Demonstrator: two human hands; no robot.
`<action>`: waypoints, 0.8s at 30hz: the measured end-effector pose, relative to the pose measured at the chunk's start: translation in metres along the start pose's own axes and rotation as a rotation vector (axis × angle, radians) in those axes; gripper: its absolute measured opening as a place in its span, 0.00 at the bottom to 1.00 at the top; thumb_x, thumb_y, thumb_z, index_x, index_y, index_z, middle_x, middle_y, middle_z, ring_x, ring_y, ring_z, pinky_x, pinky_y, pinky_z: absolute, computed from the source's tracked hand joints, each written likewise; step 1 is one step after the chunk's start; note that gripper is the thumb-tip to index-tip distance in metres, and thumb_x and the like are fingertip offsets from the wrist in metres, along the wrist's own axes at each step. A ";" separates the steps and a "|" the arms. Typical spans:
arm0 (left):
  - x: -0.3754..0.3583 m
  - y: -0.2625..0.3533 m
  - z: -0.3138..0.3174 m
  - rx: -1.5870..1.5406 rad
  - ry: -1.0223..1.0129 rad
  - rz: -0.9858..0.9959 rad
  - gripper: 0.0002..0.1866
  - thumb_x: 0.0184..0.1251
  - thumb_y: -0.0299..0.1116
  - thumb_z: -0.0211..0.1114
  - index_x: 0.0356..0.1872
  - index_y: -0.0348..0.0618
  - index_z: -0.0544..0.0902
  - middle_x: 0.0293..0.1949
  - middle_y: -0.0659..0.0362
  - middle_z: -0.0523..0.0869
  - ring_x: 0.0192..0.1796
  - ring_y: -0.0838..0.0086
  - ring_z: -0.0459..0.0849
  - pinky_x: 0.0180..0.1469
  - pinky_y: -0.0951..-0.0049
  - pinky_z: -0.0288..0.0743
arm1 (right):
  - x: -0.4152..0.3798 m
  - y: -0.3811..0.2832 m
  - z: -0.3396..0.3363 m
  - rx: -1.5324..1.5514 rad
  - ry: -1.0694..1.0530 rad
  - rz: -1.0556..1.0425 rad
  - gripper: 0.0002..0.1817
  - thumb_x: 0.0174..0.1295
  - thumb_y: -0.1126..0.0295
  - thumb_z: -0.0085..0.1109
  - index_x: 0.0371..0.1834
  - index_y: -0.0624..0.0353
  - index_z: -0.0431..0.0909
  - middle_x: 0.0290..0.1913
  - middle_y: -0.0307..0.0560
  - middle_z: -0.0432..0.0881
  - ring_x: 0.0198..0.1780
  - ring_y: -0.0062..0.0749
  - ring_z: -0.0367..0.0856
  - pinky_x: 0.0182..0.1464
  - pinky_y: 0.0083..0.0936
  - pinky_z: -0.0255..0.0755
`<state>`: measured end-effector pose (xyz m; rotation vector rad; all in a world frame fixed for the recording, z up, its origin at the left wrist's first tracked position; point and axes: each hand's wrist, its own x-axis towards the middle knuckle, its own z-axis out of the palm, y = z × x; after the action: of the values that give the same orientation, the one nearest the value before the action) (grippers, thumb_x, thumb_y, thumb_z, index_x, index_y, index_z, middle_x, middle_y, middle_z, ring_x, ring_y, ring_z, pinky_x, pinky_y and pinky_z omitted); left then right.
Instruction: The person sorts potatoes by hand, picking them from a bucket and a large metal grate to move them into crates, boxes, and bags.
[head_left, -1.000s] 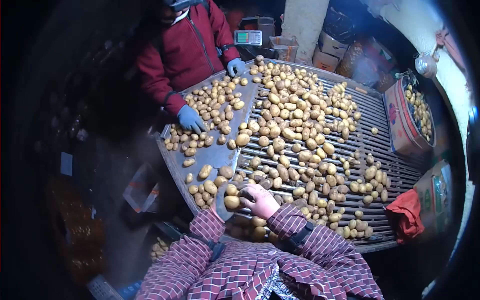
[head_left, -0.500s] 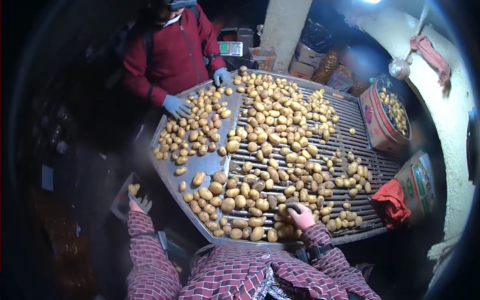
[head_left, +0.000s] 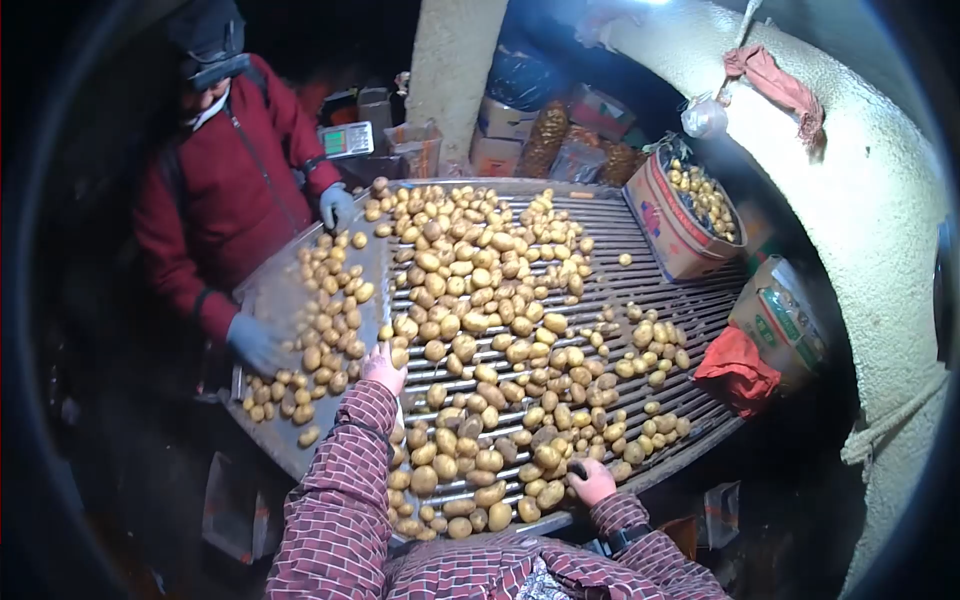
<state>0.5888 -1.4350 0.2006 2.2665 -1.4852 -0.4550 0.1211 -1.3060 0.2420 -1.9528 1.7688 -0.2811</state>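
Many potatoes [head_left: 480, 290] lie on a slatted metal table [head_left: 615, 210]. My left hand [head_left: 384, 370] reaches over the left part of the slats, its fingers against potatoes beside the smooth metal strip; whether it grips one I cannot make out. Near the front edge, my right hand [head_left: 592, 482] is curled at the potatoes, with a dark patch at its fingertips; what it holds, if anything, is hidden.
Across the table, a co-worker [head_left: 235, 150] in gloves handles potatoes on the smooth side. A carton of potatoes [head_left: 672, 225], a red cloth [head_left: 738, 372] and another carton [head_left: 785, 320] stand at the right. A clear bin [head_left: 232, 510] is below left.
My left hand has moved from beside the table, near the bin, up onto the potatoes. The view has shifted, so the table appears further left. The co-worker's lower glove has moved outward and is blurred.
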 end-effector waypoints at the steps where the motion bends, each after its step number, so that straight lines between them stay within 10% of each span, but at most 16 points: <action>1: 0.009 0.007 -0.001 0.115 -0.132 -0.026 0.39 0.51 0.45 0.72 0.65 0.48 0.67 0.61 0.48 0.71 0.62 0.52 0.72 0.64 0.55 0.68 | 0.001 -0.004 -0.002 0.015 -0.001 0.018 0.17 0.53 0.59 0.64 0.43 0.54 0.82 0.47 0.51 0.83 0.51 0.46 0.80 0.54 0.38 0.73; 6: 0.004 0.000 0.006 -0.504 0.052 0.047 0.26 0.50 0.33 0.73 0.53 0.46 0.79 0.52 0.52 0.81 0.53 0.60 0.81 0.56 0.63 0.75 | 0.007 -0.025 -0.008 -0.053 0.058 0.071 0.14 0.50 0.59 0.65 0.38 0.53 0.83 0.41 0.50 0.84 0.45 0.47 0.82 0.50 0.40 0.75; 9: -0.023 0.004 -0.013 -1.870 -0.429 -0.285 0.19 0.63 0.24 0.64 0.55 0.39 0.77 0.50 0.56 0.82 0.49 0.67 0.83 0.53 0.67 0.79 | 0.019 -0.027 -0.011 -0.084 -0.022 0.128 0.17 0.51 0.56 0.67 0.38 0.55 0.82 0.38 0.52 0.84 0.42 0.49 0.82 0.47 0.39 0.75; 11: -0.035 -0.024 0.002 -2.073 -0.654 -0.458 0.17 0.66 0.27 0.62 0.55 0.39 0.77 0.49 0.55 0.82 0.49 0.67 0.83 0.51 0.65 0.80 | 0.026 -0.036 -0.018 -0.145 -0.049 0.166 0.16 0.51 0.56 0.67 0.36 0.55 0.82 0.36 0.52 0.84 0.41 0.49 0.83 0.46 0.39 0.76; 12: -0.059 0.010 -0.025 -1.945 -0.418 -0.194 0.18 0.66 0.32 0.63 0.56 0.42 0.76 0.46 0.57 0.84 0.48 0.67 0.84 0.49 0.65 0.81 | 0.029 -0.035 -0.020 -0.129 -0.066 0.172 0.17 0.51 0.54 0.66 0.36 0.55 0.82 0.37 0.53 0.84 0.42 0.48 0.83 0.47 0.38 0.75; 19: -0.110 0.047 -0.021 -2.305 -0.536 -0.315 0.15 0.67 0.33 0.63 0.53 0.41 0.78 0.49 0.54 0.84 0.52 0.62 0.82 0.49 0.63 0.79 | 0.056 -0.037 -0.035 -0.244 -0.299 0.129 0.20 0.55 0.49 0.59 0.40 0.54 0.84 0.40 0.53 0.85 0.43 0.49 0.83 0.47 0.41 0.76; 24: -0.166 0.095 -0.030 -1.970 -0.672 -0.262 0.23 0.68 0.33 0.61 0.62 0.45 0.70 0.54 0.54 0.80 0.56 0.63 0.80 0.56 0.58 0.78 | 0.057 -0.151 -0.060 0.181 -0.212 -0.207 0.32 0.58 0.45 0.60 0.61 0.53 0.74 0.43 0.57 0.84 0.45 0.48 0.84 0.47 0.37 0.77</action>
<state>0.4636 -1.3121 0.2825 0.5965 -0.2295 -1.7642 0.2335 -1.3681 0.3571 -1.9567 1.3624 -0.2813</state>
